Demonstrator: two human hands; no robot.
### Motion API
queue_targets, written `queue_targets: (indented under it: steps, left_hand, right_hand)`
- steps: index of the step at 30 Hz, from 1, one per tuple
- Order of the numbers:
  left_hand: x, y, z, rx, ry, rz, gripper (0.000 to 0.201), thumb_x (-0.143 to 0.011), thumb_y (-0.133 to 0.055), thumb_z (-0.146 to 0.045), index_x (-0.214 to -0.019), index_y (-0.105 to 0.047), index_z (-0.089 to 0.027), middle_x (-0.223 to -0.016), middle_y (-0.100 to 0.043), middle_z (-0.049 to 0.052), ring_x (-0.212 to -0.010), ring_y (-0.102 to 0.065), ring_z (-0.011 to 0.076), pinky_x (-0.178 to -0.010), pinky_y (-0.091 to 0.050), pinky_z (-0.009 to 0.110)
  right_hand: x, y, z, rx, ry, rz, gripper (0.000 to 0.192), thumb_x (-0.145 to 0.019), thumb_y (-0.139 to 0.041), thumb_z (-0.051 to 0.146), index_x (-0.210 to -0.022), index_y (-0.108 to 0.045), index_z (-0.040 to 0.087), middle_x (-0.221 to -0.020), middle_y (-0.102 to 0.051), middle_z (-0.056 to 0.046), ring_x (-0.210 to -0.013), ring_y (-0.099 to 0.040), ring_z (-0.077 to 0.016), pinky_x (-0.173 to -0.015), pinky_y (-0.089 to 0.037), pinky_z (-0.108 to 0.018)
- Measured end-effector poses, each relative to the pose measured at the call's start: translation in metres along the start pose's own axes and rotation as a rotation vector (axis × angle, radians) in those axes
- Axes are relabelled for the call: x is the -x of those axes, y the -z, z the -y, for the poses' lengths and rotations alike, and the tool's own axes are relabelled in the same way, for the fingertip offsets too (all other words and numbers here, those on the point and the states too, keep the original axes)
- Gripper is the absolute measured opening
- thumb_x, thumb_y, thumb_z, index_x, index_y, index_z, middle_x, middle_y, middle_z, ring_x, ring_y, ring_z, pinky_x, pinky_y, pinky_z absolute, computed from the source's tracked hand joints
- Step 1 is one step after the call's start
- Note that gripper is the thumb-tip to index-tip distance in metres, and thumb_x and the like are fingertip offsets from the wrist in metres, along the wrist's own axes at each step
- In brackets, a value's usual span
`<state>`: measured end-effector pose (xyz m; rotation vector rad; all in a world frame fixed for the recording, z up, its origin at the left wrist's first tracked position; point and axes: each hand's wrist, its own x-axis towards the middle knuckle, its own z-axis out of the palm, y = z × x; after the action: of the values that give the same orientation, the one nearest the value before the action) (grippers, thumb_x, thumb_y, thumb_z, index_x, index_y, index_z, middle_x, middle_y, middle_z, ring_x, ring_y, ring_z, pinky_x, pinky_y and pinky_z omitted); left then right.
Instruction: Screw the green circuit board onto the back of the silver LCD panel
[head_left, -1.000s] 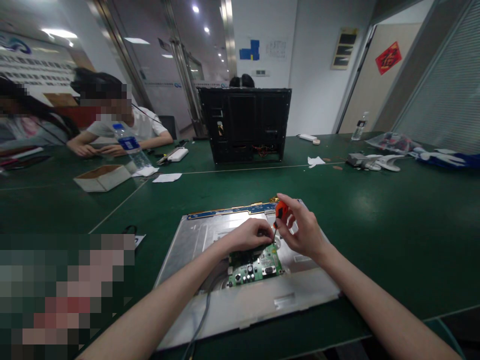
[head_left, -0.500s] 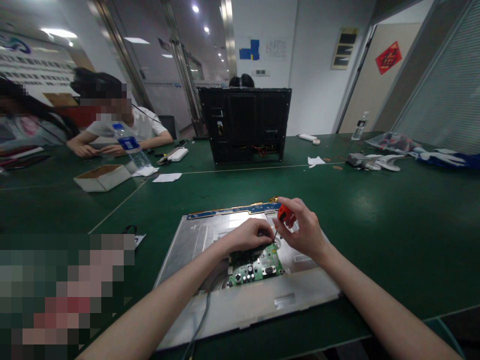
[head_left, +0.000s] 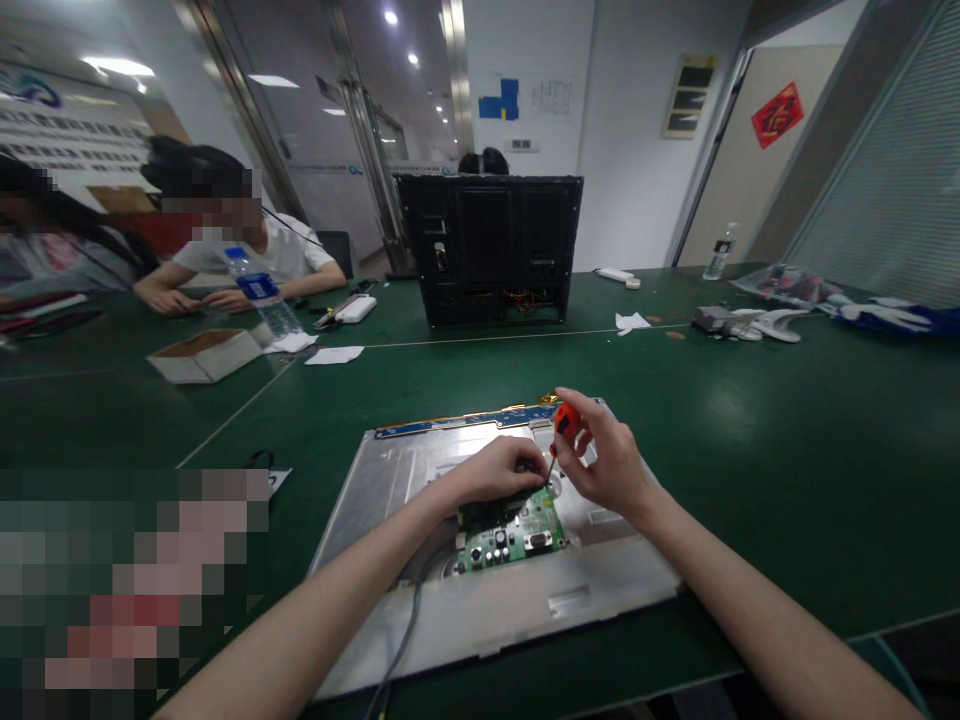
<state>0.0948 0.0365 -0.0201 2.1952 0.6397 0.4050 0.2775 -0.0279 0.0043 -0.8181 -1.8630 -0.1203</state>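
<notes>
Right hand pinches a small orange-handled screwdriver between thumb and fingers, its thin shaft angled down toward the far right corner of the green circuit board. Left hand lies curled over the board's far edge, fingers bent down onto it – whether it grips anything beneath I cannot tell.

The tip's seat is hidden by the fingers, so the likeliest trouble, as I judge it, is a slip: a tilted shaft could ride out of the screw head and skate across the board's components, or a loosened screw could drop into the panel. Pressing unevenly with the left hand could also flex the board.

The board is small and green, studded with dark parts and silvery connectors along its near edge (details too fine to read). It sits near the middle of the grey metal panel back – at 6 o'clock in the view on the green table. A grey cable runs from the board toward 7 o'clock.
</notes>
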Motion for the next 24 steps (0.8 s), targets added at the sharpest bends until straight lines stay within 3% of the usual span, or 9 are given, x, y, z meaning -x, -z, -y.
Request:
queue_targets:
  steps: [7, 24]
  left_hand:
    - [-0.0003, -0.0006, -0.0003, -0.015, -0.001, -0.007, 0.007, -0.078, -0.066, -0.009, -0.081, -0.07, -0.013, -0.079, -0.068, 0.001, -0.076, -0.061, 0.0151, -0.072, -0.046, 0.022]
    - [0.0002, -0.0007, -0.0012, 0.0, 0.017, -0.002, 0.009, -0.078, -0.065, -0.01, -0.083, -0.071, -0.014, -0.076, -0.068, 0.0, -0.074, -0.06, 0.0149, -0.071, -0.047, 0.022]
  right_hand:
    - [0.0015, -0.0032, -0.0037, 0.004, 0.021, -0.028, 0.051, -0.09, -0.055, 0.017, -0.137, -0.037, 0.027, -0.081, -0.057, 0.002, -0.052, -0.054, -0.0083, -0.045, -0.046, -0.018]
    - [0.0018, -0.0007, -0.0021, 0.001, -0.005, 0.014, 0.055, -0.09, -0.051, 0.017, -0.141, -0.036, 0.025, -0.091, -0.065, -0.002, -0.056, -0.058, -0.0099, -0.05, -0.052, -0.021]
